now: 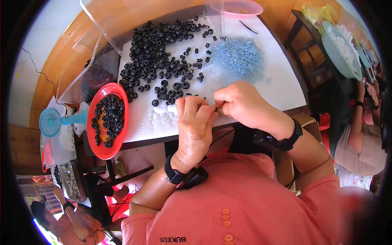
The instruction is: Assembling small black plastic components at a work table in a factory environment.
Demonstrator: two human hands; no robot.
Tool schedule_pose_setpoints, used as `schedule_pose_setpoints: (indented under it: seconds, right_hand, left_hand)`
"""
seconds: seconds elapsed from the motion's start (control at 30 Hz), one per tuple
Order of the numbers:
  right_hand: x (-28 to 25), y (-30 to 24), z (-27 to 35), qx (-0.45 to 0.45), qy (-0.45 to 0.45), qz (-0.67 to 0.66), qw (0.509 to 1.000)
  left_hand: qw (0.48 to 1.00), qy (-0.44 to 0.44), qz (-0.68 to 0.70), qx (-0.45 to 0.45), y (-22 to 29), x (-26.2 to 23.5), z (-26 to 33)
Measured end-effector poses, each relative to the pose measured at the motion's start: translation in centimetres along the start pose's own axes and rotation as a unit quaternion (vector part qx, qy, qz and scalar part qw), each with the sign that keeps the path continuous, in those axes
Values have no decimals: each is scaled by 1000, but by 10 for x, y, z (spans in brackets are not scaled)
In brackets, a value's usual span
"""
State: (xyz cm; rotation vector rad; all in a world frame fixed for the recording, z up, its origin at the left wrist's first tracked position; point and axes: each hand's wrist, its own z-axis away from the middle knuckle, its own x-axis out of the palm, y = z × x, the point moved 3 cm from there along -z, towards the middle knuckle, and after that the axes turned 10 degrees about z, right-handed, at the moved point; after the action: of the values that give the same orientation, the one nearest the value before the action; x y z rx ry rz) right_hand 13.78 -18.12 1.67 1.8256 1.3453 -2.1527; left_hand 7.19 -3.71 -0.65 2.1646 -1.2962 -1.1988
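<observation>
My left hand (194, 122) and my right hand (241, 102) meet just above the table's near edge. Fingers of both are closed in a pinch, tip to tip. A small dark bit shows between them, mostly hidden by the fingers. Beyond my left hand spreads a large heap of black, round, bead-like parts with holes (153, 53). Smaller black cylindrical pieces (197, 51) lie scattered beside it. Beyond my right hand is a pile of tiny clear blue pieces (239, 59). Small white pieces (157, 119) lie next to my left hand.
A red oval dish (123, 141) holding more black parts overhangs the table's left edge, beside a blue fan (50, 122). At the far side are a pink dish (255, 9) and clear plastic panels (83, 71). Other people sit at left and right; a pale green basin (332, 53) stands at right.
</observation>
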Motion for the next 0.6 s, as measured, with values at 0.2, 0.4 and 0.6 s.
schedule_pose_setpoints:
  seconds: [0.2, 0.4, 0.6]
  right_hand:
    - [7, -1, -1, -57, 15, 46, 997]
    - [2, 7, -2, 36, -113, -141, 983]
    - [-2, 5, -8, 30, -112, -100, 988]
  left_hand:
    - [999, -13, 28, 17, -1, 0, 2]
    - [999, -17, 30, 3, -1, -2, 6]
    - [1000, -21, 22, -2, -5, 1, 2]
